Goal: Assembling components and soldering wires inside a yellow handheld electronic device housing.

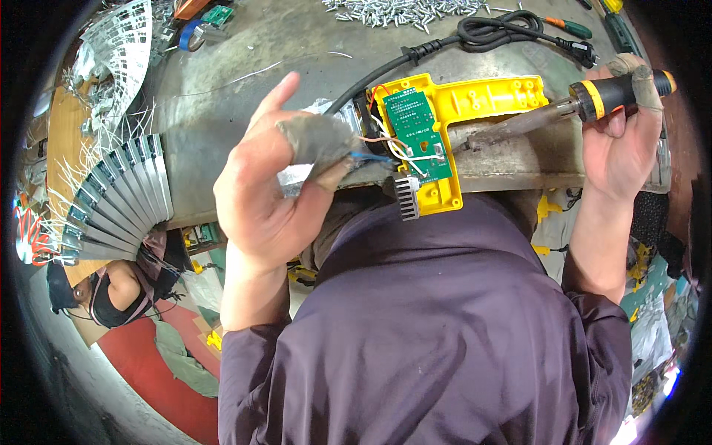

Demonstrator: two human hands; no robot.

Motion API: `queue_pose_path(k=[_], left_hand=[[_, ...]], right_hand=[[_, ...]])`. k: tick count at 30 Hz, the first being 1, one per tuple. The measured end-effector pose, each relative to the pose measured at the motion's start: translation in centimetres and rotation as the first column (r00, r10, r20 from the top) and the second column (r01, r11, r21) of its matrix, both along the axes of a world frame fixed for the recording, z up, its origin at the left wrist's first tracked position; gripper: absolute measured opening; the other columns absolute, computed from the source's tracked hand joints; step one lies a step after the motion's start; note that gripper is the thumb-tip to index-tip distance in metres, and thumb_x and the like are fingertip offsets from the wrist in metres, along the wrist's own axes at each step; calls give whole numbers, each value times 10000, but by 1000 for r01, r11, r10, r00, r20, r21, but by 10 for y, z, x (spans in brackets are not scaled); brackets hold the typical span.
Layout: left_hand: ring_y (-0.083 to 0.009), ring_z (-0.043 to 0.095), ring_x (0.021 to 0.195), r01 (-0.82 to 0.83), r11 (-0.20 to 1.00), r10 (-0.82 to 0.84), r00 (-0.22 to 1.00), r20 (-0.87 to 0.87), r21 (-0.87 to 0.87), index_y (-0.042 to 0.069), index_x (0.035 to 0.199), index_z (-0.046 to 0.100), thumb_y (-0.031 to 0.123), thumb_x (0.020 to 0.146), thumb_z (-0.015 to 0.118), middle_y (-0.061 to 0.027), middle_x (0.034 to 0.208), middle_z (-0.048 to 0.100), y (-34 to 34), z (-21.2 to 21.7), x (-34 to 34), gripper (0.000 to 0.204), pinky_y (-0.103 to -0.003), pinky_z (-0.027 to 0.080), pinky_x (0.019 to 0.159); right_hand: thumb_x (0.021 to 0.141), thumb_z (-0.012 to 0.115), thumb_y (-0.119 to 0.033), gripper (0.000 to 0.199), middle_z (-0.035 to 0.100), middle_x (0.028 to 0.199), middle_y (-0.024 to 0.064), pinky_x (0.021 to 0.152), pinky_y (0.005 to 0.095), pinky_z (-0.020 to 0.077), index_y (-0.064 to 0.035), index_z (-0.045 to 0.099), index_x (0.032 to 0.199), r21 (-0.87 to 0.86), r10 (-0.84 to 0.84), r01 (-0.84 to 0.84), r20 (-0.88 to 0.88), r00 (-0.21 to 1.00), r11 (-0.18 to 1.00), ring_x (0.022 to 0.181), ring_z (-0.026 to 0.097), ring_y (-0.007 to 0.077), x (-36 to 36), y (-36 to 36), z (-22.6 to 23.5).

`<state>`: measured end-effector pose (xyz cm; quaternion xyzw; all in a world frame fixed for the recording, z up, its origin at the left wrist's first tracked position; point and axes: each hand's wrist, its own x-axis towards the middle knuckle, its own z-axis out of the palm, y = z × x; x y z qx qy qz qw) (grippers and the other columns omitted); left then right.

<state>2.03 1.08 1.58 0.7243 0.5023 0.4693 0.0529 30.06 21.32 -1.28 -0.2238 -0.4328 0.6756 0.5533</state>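
Note:
A yellow power-tool housing half [489,93] lies at the table's near edge, with a green circuit board [415,122] set in it. White, brown and red wires run over the board, and a finned metal heat sink [407,198] juts from its near end. My left hand [274,170], thumb and forefinger wrapped in grey, pinches a blue wire [371,157] left of the board. In my right hand [619,141] is a screwdriver [597,99] with a black and orange handle. Its shaft is motion-blurred and points left toward the housing; I cannot tell whether the tip touches it.
A black power cord [500,30] with a plug runs from the housing to the back right. Many screws [404,9] are heaped at the far edge, beside an orange-green-handled tool [569,28]. Several wired metal strips [122,200] fan out at left. A person [119,297] is at lower left.

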Motion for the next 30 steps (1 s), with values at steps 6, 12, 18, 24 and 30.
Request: queue_pose_path(k=[6, 12, 18, 24, 30], left_hand=[[-228, 670, 848, -70, 993, 61, 994, -87, -96, -50, 1134, 521, -168, 702, 656, -139, 882, 662, 21, 13, 26, 468, -313, 532, 812], [-195, 656, 844, -243, 932, 201, 964, -175, -269, -11, 1131, 528, -91, 770, 611, -107, 958, 634, 28, 14, 50, 379, -295, 521, 779], [-221, 639, 829, -231, 933, 180, 964, -198, -276, 7, 1052, 552, -86, 759, 622, -103, 933, 625, 28, 19, 50, 315, -303, 503, 776], [-286, 527, 855, -248, 941, 191, 951, -244, -230, 61, 1015, 536, -99, 670, 572, -59, 857, 567, 31, 13, 56, 382, -453, 359, 887], [-311, 537, 908, -272, 908, 151, 922, -356, -319, 28, 1003, 546, -81, 714, 582, -102, 939, 579, 33, 23, 55, 311, -392, 374, 916]], right_hand=[[994, 498, -241, 307, 393, 582, -46, 939, 303, 439, 18, 573, 1140, -27, 38, -38, -17, 999, 999, 580, 381, 53, -4, 1, 0], [1007, 477, -253, 315, 470, 632, -30, 856, 244, 464, 11, 576, 1146, -60, 78, -77, 25, 997, 995, 564, 395, 44, -10, 5, -8], [1010, 473, -257, 320, 507, 654, -25, 766, 232, 464, 2, 576, 1167, -103, -18, 26, 77, 997, 994, 572, 422, 38, -15, 2, -10], [1007, 480, -275, 317, 510, 658, -40, 763, 233, 454, -17, 589, 1156, -77, 53, -48, 58, 997, 996, 572, 400, 35, -13, 5, -18], [1007, 483, -284, 304, 489, 638, -51, 748, 225, 441, -32, 598, 1133, -71, 43, -37, 88, 995, 997, 580, 390, 29, -15, 6, -19]])
